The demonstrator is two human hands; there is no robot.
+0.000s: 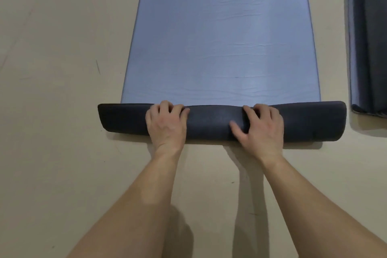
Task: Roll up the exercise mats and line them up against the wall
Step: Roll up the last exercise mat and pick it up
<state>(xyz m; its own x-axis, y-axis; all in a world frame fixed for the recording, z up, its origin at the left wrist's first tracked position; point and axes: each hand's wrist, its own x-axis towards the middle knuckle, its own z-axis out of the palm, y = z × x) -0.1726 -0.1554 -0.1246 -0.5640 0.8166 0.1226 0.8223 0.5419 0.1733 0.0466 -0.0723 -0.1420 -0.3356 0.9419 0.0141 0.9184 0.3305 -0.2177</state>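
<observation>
Floor point(58, 111), beige and scuffed, bears blue mat point(219, 37), partly rolled.

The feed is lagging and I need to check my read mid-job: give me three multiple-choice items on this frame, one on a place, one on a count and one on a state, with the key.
1. Where does the second, dark grey mat lie?
A) right of the blue foam exercise mat
B) left of it
C) on top of it

2. How many hands are on the dark rolled end of the blue mat?
A) none
B) one
C) two

3. How far is the blue mat rolled?
A) fully
B) only its near end
C) not started

Key:
1 A, it shows at the right edge of the view.
2 C, the left hand and right hand both grip the roll.
3 B, most of the mat lies flat on the beige floor.
</observation>
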